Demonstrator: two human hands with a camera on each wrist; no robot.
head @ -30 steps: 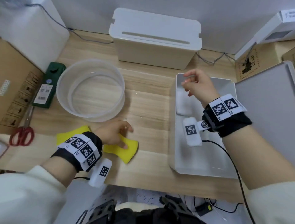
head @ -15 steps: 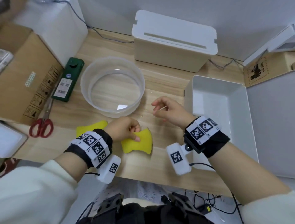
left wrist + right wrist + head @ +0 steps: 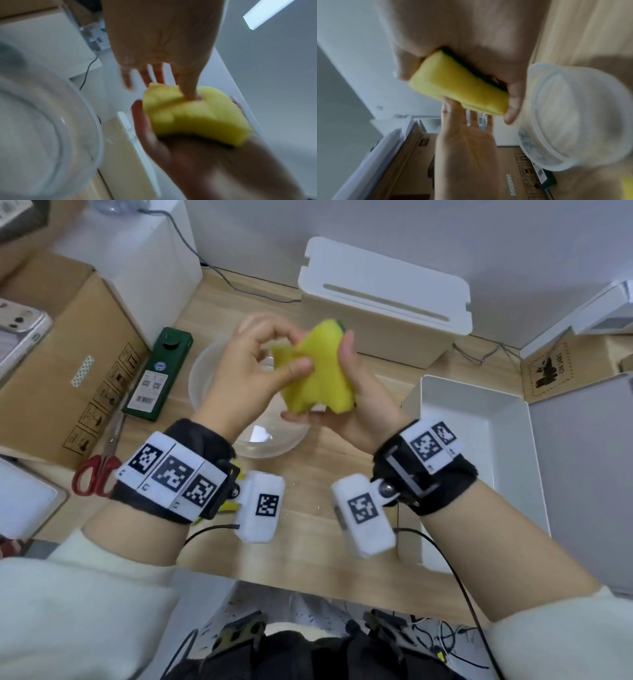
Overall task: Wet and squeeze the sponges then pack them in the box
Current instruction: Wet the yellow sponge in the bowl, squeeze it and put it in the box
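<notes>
— Since half a second ago, what has moved?

— Both hands have come up off the desk (image 3: 342,549), and the yellow foam sponge with a dark green backing (image 3: 318,371) has come up with them. It lay flat on the wood then; now it is folded and held in the air over the clear round plastic basin (image 3: 219,361).

— Who has hold of it?

— Both. The right hand (image 3: 356,409) cups it from below and behind, thumb up along its right edge, fingers curled round it. The left hand (image 3: 239,374) pinches its left flap between thumb and forefinger; the left wrist view shows the other fingers spread loosely.

— What about the containers?

— The basin stands on the desk beneath the hands; whether there is water in it I cannot tell. The open white rectangular box (image 3: 479,446) stands to the right, and only its bare floor shows. A second yellow sponge (image 3: 229,505) peeps out from behind the left wristband, lying on the desk.

— And farther out?

— A white lidded case (image 3: 383,313) stands behind the basin, a green flat device (image 3: 157,374) and red-handled scissors (image 3: 99,470) lie to the left.
</notes>
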